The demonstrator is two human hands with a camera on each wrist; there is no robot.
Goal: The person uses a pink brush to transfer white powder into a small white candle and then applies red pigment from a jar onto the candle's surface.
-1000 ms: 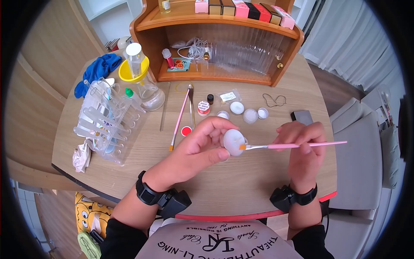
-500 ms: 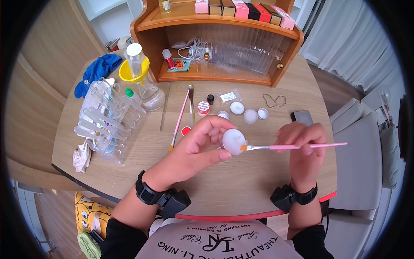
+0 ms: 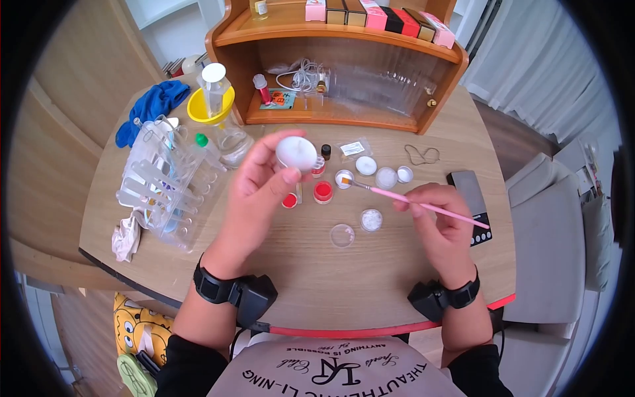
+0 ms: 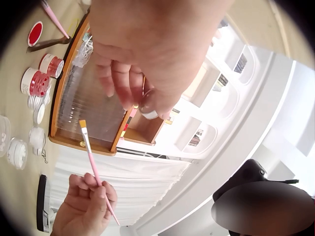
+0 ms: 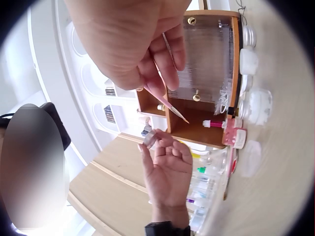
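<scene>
A white tealight candle (image 3: 296, 153) with a short wick is held between the thumb and fingers of my left hand (image 3: 251, 185), raised above the table. My right hand (image 3: 442, 228) pinches the pink handle of a flat paintbrush (image 3: 423, 204). The brush's orange bristles are apart from the candle and overlap a small white jar (image 3: 343, 179) in the head view. Near the left hand are an open pot of red colour (image 3: 323, 192) and a red-filled round piece (image 3: 290, 200). Below the brush sit a jar of white flakes (image 3: 372, 220) and a clear round lid (image 3: 342, 235).
A wooden cabinet (image 3: 337, 119) stands at the back. At left are a clear tube rack (image 3: 165, 192), a yellow funnel (image 3: 211, 106) and a blue cloth (image 3: 152, 102). A dark digital scale (image 3: 468, 188) lies beyond the right hand, with small white jars (image 3: 386, 177) to its left.
My left hand has carried the candle left and farther back. The brush has come away from the candle, its tip now farther back and left, and the right hand has shifted slightly left.
</scene>
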